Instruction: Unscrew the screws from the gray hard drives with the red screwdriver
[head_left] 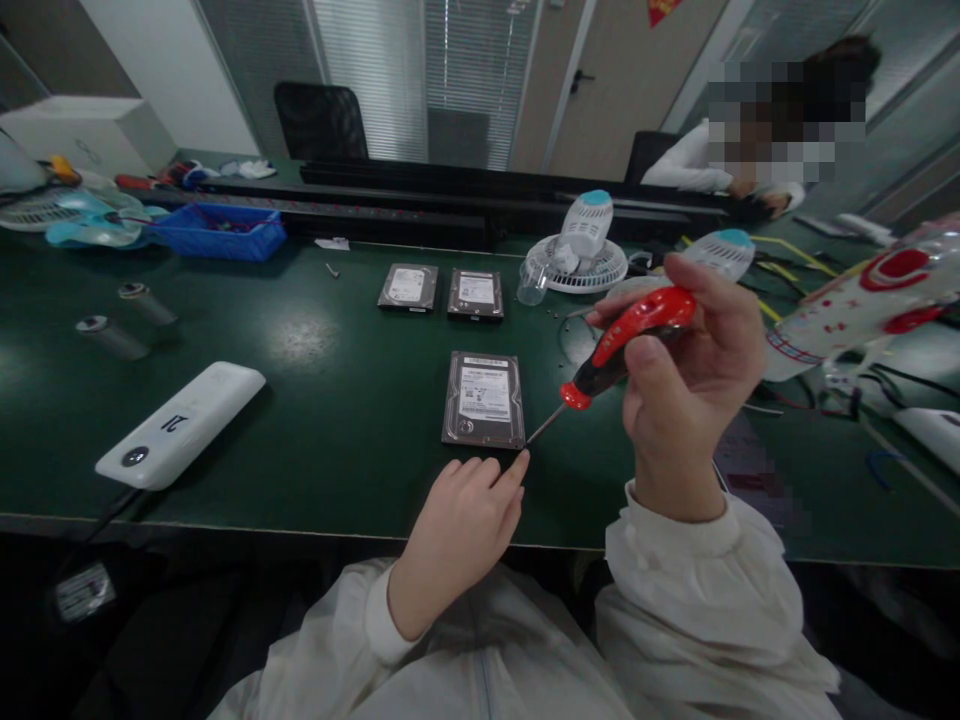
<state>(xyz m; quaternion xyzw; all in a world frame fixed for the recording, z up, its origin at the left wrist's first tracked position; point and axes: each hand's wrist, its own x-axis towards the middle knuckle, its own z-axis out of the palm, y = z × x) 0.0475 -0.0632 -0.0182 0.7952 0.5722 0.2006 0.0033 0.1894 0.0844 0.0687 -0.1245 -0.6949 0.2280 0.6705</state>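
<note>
My right hand (686, 375) is closed round the red and black handle of a screwdriver (630, 335), above and right of a hard drive (484, 400). The shaft slants down and left, its tip at the drive's near right corner. Whether a screw sits under the tip is too small to tell. My left hand (469, 515) rests at the drive's near edge, its index finger stretched out to that corner beside the tip and its other fingers bent. The drive lies flat, label up. Further back lie two more hard drives, one on the left (407, 287) and one beside it (475, 294).
A white power bank (180, 425) and a blue tray (221, 232) lie to the left. Behind the drives are a clear cup (532, 281) and a white fan (589, 245). Cables and a patterned bag (862, 295) crowd the right. Another person sits across the table.
</note>
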